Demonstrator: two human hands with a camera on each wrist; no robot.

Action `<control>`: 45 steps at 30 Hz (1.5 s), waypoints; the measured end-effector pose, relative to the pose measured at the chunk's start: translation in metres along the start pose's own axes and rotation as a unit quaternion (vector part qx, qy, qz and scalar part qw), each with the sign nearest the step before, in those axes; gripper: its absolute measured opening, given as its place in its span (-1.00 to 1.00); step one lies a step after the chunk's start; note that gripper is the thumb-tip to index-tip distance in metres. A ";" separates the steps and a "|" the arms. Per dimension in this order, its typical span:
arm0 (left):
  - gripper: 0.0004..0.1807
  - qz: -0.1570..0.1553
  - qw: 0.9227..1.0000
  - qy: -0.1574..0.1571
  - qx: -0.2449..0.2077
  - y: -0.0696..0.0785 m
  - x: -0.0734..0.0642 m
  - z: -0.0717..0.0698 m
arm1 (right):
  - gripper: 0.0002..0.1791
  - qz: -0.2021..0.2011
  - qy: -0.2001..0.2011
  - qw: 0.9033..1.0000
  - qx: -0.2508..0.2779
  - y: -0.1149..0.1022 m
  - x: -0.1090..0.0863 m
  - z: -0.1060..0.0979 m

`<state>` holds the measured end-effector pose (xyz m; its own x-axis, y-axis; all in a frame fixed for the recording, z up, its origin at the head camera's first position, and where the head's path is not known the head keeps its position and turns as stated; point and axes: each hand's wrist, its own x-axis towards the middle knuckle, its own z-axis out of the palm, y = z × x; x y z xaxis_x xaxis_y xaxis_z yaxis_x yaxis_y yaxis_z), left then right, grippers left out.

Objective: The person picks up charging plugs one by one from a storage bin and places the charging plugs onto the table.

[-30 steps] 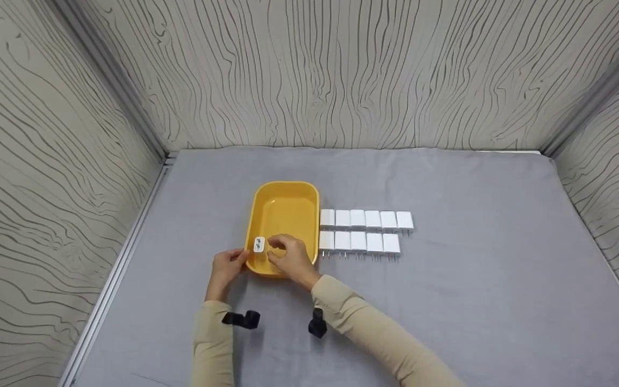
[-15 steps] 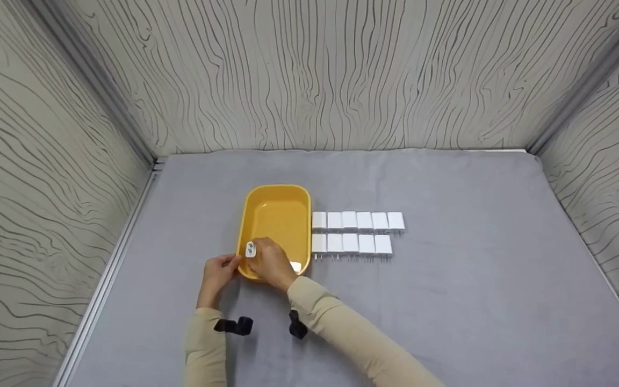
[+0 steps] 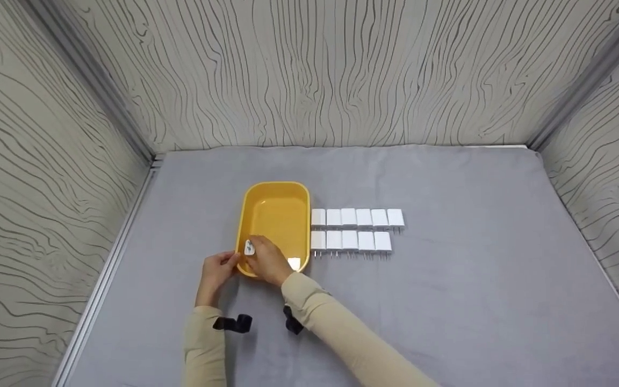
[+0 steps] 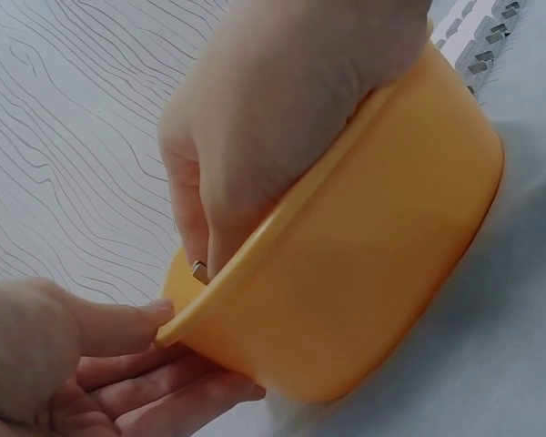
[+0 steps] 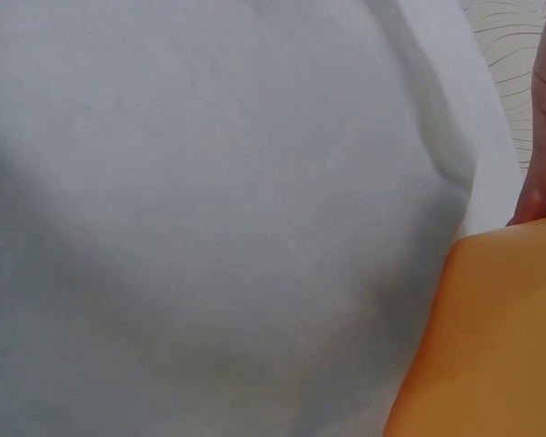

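Observation:
In the head view a yellow plastic tub point(image 3: 274, 215) stands on the grey cloth. My left hand point(image 3: 217, 274) grips its near left rim, the thumb point(image 4: 118, 326) on top and the fingers point(image 4: 168, 396) against the outer wall. My right hand point(image 3: 268, 260) reaches down into the tub and pinches a white plug charger point(image 3: 249, 248), pronged end up. In the left wrist view only a bit of metal prong point(image 4: 198, 270) shows by the right fingertips; the tub wall hides the rest. Another white block point(image 3: 294, 263) lies in the tub's near right corner.
Right of the tub, two rows of white plug chargers point(image 3: 363, 216) lie side by side, prongs toward me. The far row reaches a little further right. Wood-patterned panels point(image 3: 309, 75) rise behind the cloth-covered table point(image 3: 476, 258).
My right hand, loose beside the charger a second ago, has moved left and taken hold of it. The white block in the tub corner has come into sight. The left hand stays on the rim.

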<state>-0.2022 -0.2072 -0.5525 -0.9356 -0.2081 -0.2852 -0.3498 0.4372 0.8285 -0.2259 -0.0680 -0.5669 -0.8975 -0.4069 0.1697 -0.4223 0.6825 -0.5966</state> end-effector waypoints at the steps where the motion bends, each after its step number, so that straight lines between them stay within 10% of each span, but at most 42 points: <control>1: -0.64 -0.001 1.000 0.000 -0.001 0.000 0.000 0.000 | -0.60 0.000 0.005 1.000 -0.002 0.000 0.000 0.000; 26: -0.63 -0.018 0.999 -0.003 -0.042 -0.001 0.002 0.005 | -0.57 0.175 -0.081 0.979 0.059 -0.006 0.010 -0.024; 45: -0.65 0.005 0.999 0.012 -0.047 -0.003 0.000 0.003 | -0.83 0.202 -0.086 0.975 0.044 -0.001 0.006 -0.036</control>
<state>-0.2011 -0.2056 -0.5570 -0.9373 -0.2252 -0.2659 -0.3331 0.3548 0.8736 -0.2353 -0.0486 -0.5373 -0.9505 -0.2173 -0.2220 -0.0202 0.7565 -0.6536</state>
